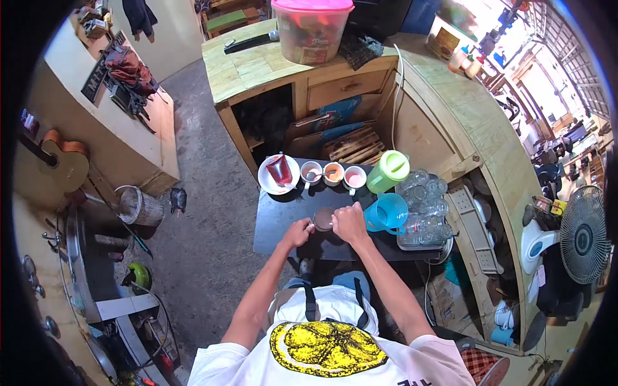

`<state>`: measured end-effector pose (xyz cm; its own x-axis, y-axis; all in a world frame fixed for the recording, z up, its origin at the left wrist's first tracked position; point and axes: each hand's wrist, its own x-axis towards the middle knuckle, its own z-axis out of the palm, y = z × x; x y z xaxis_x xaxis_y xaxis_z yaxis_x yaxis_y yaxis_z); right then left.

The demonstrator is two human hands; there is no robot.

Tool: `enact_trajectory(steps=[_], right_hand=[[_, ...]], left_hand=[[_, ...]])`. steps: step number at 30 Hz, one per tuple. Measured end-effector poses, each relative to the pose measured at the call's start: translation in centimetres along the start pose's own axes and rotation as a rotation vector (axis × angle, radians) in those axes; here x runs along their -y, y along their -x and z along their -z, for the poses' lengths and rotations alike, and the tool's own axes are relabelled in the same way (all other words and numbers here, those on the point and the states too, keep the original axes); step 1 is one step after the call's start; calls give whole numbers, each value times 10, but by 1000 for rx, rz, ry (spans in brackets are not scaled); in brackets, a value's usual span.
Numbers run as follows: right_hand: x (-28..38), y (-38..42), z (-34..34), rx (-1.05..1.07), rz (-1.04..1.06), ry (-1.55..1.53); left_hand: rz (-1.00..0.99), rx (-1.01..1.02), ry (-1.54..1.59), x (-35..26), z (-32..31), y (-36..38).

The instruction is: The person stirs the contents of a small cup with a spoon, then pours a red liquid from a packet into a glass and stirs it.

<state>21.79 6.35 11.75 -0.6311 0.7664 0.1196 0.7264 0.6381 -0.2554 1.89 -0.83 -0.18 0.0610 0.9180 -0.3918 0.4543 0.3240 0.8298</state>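
Observation:
Over the dark low table [270, 225] my hands meet around a small round brown thing [324, 219], whose kind I cannot tell. My left hand [299, 232] pinches its left side with curled fingers. On the other side my right hand [349, 223] is closed at its edge. Just right of that hand stands a light blue plastic jug [385, 213]. Beyond the hands a row holds a white plate [264, 176] with a red packet [279, 171], a cup with a spoon [311, 172], a cup with orange contents [333, 172] and a cup with pink contents [354, 177].
A green lidded pitcher [389, 171] stands behind the jug. Several clear glass bottles and jars [425, 209] crowd a tray on the right. The wooden counter [251, 67] curves around the table, carrying a pink-lidded tub [312, 32]. A white fan [582, 235] stands far right.

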Motion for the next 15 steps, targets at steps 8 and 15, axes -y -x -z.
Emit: enact_trajectory(steps=[8,15], right_hand=[[-1,-4,-4,-110,-7,-119],[-7,0,-7,39,24,-115]], left_hand=[[-128,-120,-21,16,-15,-2],[-143,-90,63,-5,-6,6]])
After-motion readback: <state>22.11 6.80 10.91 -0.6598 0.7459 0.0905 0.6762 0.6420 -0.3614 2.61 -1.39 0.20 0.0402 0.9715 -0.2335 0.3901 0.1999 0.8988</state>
